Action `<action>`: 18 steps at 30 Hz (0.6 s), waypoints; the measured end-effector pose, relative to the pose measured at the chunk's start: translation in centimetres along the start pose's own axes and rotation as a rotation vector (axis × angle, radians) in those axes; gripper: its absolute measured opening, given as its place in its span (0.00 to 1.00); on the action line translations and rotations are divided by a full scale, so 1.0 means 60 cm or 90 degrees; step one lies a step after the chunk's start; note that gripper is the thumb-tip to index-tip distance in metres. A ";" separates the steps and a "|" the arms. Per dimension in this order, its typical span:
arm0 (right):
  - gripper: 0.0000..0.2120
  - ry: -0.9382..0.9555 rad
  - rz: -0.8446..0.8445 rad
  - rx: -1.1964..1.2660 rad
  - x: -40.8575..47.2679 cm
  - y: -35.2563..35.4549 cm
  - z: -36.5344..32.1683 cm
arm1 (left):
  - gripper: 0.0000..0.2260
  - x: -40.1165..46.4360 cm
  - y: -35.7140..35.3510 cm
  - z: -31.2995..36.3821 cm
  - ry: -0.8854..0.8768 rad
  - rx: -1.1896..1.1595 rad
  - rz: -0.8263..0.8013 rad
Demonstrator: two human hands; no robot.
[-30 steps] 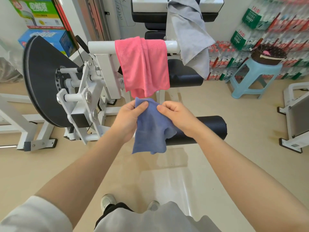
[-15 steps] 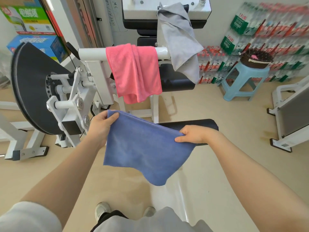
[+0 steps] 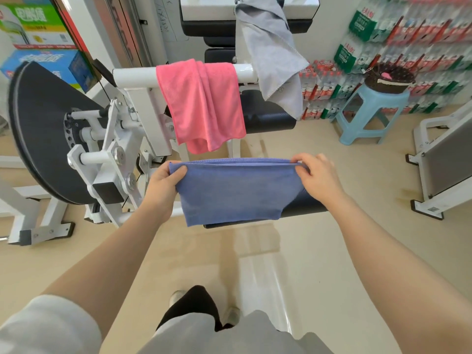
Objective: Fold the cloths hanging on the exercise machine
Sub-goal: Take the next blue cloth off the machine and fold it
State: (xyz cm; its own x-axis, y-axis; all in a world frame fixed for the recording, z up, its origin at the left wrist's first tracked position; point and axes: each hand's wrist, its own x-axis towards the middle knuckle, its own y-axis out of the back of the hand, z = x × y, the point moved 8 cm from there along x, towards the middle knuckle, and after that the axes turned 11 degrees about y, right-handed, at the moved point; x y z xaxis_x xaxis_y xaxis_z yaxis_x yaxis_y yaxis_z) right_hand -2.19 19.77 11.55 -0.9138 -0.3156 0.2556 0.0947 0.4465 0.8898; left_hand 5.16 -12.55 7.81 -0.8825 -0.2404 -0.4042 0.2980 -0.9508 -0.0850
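A blue cloth (image 3: pixel 235 190) hangs doubled over, stretched flat between my hands in front of the exercise machine (image 3: pixel 122 139). My left hand (image 3: pixel 163 185) pinches its top left corner. My right hand (image 3: pixel 316 177) pinches its top right corner. A pink cloth (image 3: pixel 201 106) drapes over the machine's white bar (image 3: pixel 132 76) just beyond the blue one. A grey cloth (image 3: pixel 273 52) hangs from the top of the machine, to the right of the pink one.
A black padded roller (image 3: pixel 304 205) lies behind the blue cloth. The machine's black disc (image 3: pixel 35 129) is at the left. A light blue stool (image 3: pixel 370 116) with a dark basket (image 3: pixel 388 77) stands right, before stacked bottle packs (image 3: pixel 408 34). Another white frame (image 3: pixel 444 159) is at far right.
My hands moved apart, spreading the bunched blue cloth. The loose hanging corner came up, and the cloth now hangs doubled with a straight top edge.
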 end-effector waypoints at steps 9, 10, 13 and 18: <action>0.10 -0.016 -0.228 -0.169 0.023 -0.056 0.070 | 0.07 0.036 -0.035 -0.068 0.140 0.025 -0.108; 0.10 -0.025 -0.276 -0.209 0.029 -0.080 0.078 | 0.07 0.050 -0.035 -0.079 0.151 0.068 -0.100; 0.12 -0.076 -0.358 -0.271 0.049 -0.143 0.108 | 0.07 0.098 -0.036 -0.121 0.168 0.207 -0.081; 0.13 -0.200 -0.306 -0.100 0.068 -0.206 0.171 | 0.09 0.176 -0.050 -0.158 0.205 0.243 -0.069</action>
State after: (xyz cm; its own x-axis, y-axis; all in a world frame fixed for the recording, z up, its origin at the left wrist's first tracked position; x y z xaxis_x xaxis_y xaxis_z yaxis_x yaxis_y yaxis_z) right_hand -11.14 21.54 -2.28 -0.9395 -0.1782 -0.2925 -0.3231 0.1777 0.9295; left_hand -1.60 -10.37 -4.81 -0.7264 -0.1206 -0.6766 0.0031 -0.9851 0.1721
